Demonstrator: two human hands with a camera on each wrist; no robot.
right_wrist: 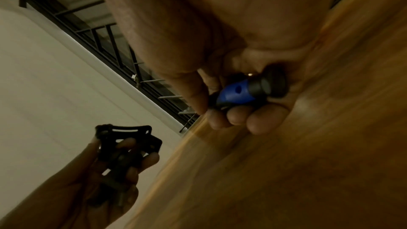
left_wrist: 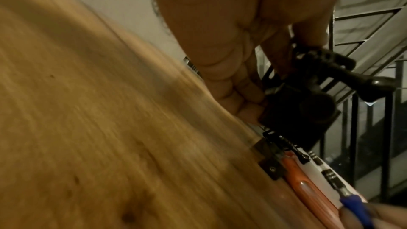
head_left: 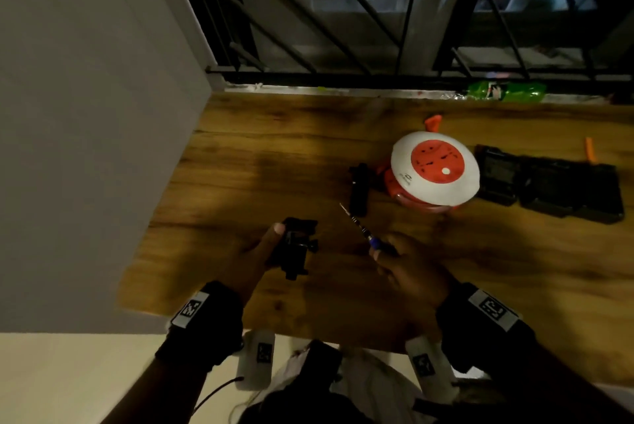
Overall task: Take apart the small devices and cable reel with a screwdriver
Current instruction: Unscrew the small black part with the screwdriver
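My left hand [head_left: 264,252] grips a small black device [head_left: 296,248] above the wooden table [head_left: 240,166]; the left wrist view shows the black device [left_wrist: 308,104] with a knobbed screw sticking out. My right hand [head_left: 408,266] holds a blue-handled screwdriver [head_left: 363,231], its tip pointing up-left toward a second black device [head_left: 358,188] lying on the table. In the right wrist view my fingers [right_wrist: 237,116] curl round the screwdriver [right_wrist: 240,93], and the black device [right_wrist: 125,152] sits in my left hand. The orange and white cable reel [head_left: 434,171] lies to the right.
Black cases [head_left: 549,183] lie open right of the reel, with an orange tool [head_left: 589,149] behind them. A green bottle [head_left: 504,91] lies on the sill under the barred window [head_left: 377,12]. A grey wall [head_left: 85,115] borders the table's left side.
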